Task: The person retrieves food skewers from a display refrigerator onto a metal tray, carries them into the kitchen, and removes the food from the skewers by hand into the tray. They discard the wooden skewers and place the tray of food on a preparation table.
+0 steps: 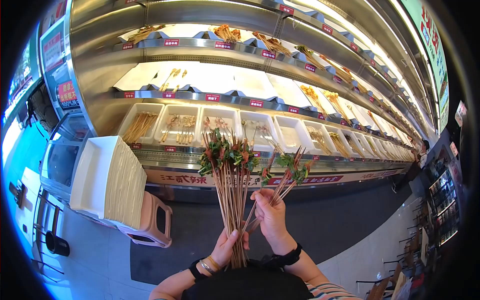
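My left hand [229, 247] is wrapped around the lower sticks of a large bunch of skewers [227, 192], held upright in front of my body. Green leaves and reddish pieces are threaded at the top ends. A smaller group of skewers [287, 183], with similar green and red tops, leans to the right in my right hand [270, 215]. Its thumb and fingers pinch the sticks, close beside the big bunch. Beyond the skewer tops, a row of white trays [291, 138] on the lowest shelf holds more skewers.
A refrigerated display rack with several shelves, its lower front panel [210, 179] facing me, spans the view. At left, stacked white trays [107, 180] rest on a pink plastic stool [156, 220]. A person [422, 155] stands at the far right end. Chairs stand at lower right.
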`<state>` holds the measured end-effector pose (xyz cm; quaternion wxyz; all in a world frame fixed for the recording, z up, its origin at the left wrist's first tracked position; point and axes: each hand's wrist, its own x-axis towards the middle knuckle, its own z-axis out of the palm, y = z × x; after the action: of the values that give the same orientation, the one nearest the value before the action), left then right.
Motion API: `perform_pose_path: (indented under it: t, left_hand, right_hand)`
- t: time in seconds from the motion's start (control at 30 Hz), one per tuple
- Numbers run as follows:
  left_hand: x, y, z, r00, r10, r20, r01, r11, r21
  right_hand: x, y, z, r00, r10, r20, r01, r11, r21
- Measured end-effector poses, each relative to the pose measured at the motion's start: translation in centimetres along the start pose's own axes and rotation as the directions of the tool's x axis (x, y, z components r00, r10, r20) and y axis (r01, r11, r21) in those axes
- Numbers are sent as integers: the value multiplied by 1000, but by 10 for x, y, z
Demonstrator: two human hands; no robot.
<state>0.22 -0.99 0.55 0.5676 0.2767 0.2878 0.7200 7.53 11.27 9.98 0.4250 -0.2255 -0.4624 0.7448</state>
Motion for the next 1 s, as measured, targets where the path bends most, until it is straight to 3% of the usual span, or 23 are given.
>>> perform_pose_path:
  t: [0.17,0.3,0.37,0.43,0.5,0.53,0.57,0.67,0.8,0.87,1.0]
  left_hand:
    - [1,2,2,1000,3,3,-4,998,59]
    - [0,4,3,1000,-8,-3,8,998,64]
    - [0,3,1,1000,17,4,-17,997,81]
    - [1,6,4,999,31,-18,-29,993,113]
    - [-2,6,6,999,23,-34,-17,988,152]
    - [-1,6,6,999,21,-36,-16,989,149]
    - [1,6,7,999,25,-35,-20,989,146]
    - [0,4,8,997,53,-49,-43,981,191]
    - [-1,6,6,997,58,-50,-48,980,191]
    - [-1,7,4,997,28,-69,-15,982,186]
    - [-2,7,4,998,22,-58,-11,984,176]
  right_hand:
    - [-1,-9,9,999,-35,-17,35,999,-17]
    - [2,-13,3,975,-163,-151,151,985,-89]
    - [3,-16,0,910,-345,-229,308,933,-185]
    - [-6,-30,10,923,-333,-191,297,935,-194]
    - [-9,-38,26,988,-150,39,152,896,-417]
    - [-4,-33,29,969,-237,64,236,828,-509]
    - [-2,-28,30,968,-244,64,242,827,-507]
    - [3,-17,28,959,-261,114,257,624,-738]
    - [11,-11,20,966,-206,157,259,749,-609]
    - [10,-20,28,994,-104,27,107,933,-344]
    - [27,-49,28,973,-233,6,230,957,-175]
